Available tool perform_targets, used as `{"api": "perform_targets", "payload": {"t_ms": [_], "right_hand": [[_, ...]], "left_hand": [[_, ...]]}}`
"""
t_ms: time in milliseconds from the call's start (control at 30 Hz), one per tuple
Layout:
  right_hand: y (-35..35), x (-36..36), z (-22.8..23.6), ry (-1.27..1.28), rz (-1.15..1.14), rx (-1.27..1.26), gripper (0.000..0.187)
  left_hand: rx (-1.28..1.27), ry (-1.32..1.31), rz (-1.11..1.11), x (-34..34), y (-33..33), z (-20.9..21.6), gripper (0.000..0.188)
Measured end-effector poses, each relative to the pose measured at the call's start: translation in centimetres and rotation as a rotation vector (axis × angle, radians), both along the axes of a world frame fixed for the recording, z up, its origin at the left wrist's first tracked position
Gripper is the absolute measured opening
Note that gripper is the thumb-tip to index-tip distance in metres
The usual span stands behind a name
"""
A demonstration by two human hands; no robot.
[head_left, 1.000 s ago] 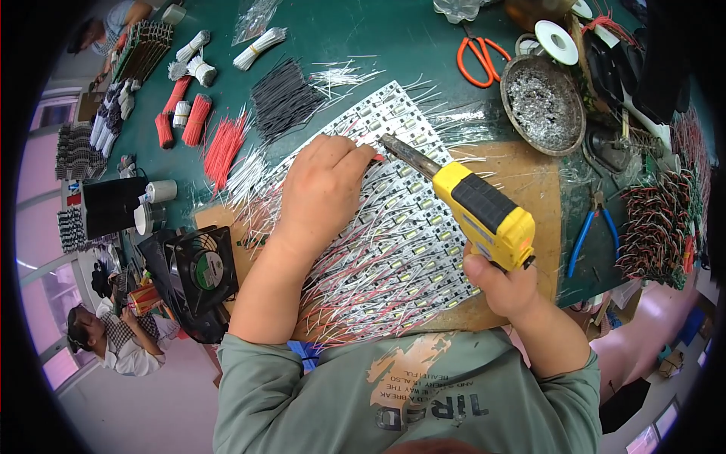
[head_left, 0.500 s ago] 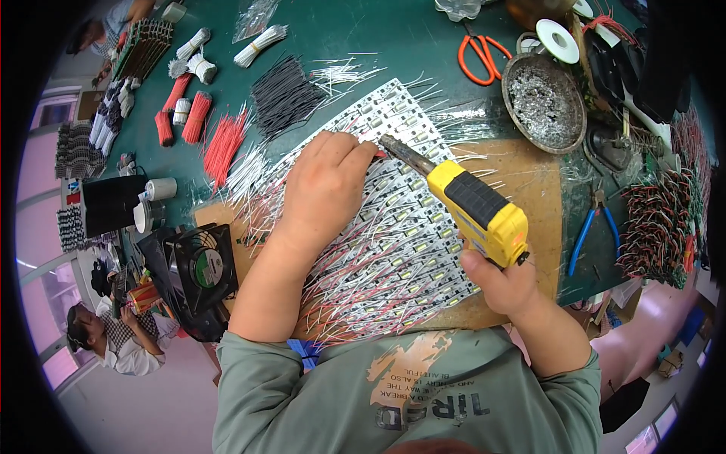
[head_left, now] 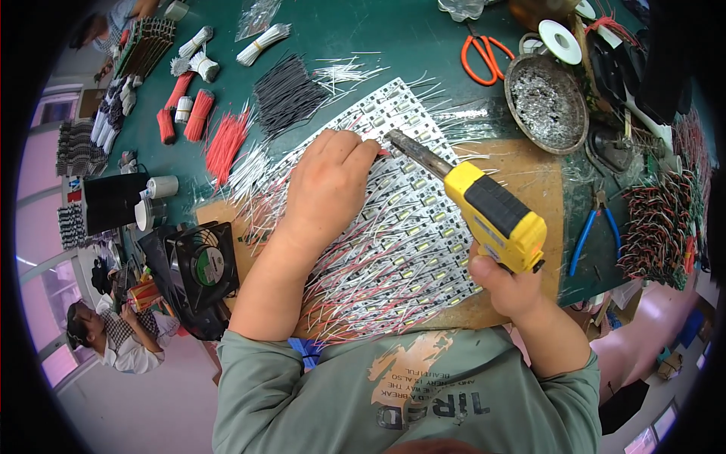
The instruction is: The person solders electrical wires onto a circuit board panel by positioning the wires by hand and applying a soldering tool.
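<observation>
A panel of white circuit boards (head_left: 423, 250) lies before me, with rows of small components and many red and white wires trailing off its left side. My left hand (head_left: 325, 185) rests over its upper left part, fingers pinched on a red wire (head_left: 383, 153) whose end shows beyond the fingertips. In my right hand (head_left: 508, 289) is a yellow and black soldering gun (head_left: 495, 208), gripped by its handle. Its dark tip points up and left, just above the panel and close to the red wire; I cannot tell whether they touch. The right fingers are mostly hidden behind the gun.
A brown board (head_left: 529, 181) lies under the panel. Loose red wires (head_left: 227, 147) and black wires (head_left: 287, 97) lie beyond it. A metal dish (head_left: 546, 104) of solder scraps, orange scissors (head_left: 484, 59) and blue pliers (head_left: 588, 233) are right. A fan (head_left: 203, 266) stands left; another person sits beyond.
The soldering gun and my right hand have shifted slightly right and down, drawing the tip a little away from my left fingertips. My left hand has barely moved.
</observation>
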State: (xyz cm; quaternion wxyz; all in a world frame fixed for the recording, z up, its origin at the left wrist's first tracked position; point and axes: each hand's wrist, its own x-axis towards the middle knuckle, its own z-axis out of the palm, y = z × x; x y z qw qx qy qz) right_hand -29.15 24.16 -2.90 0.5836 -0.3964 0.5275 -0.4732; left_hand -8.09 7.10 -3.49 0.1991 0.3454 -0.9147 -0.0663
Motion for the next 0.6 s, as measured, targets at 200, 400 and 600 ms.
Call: {"api": "perform_targets", "payload": {"t_ms": [200, 400, 600], "right_hand": [[0.4, -0.1, -0.3, -0.196, -0.041, -0.020, 0.025], [1.2, 0.1, 0.2, -0.322, -0.061, -0.034, 0.031], [2.3, -0.2, 0.4, -0.239, -0.080, 0.108, 0.030]], "left_hand": [[-0.001, -0.004, 0.016, 0.1, 0.0, -0.2, 0.015], [-0.017, 0.075, -0.033, 0.0, 0.3, 1.3, 0.015], [0.041, 0.034, -0.081, -0.1, 1.1, 0.7, 0.016]]}}
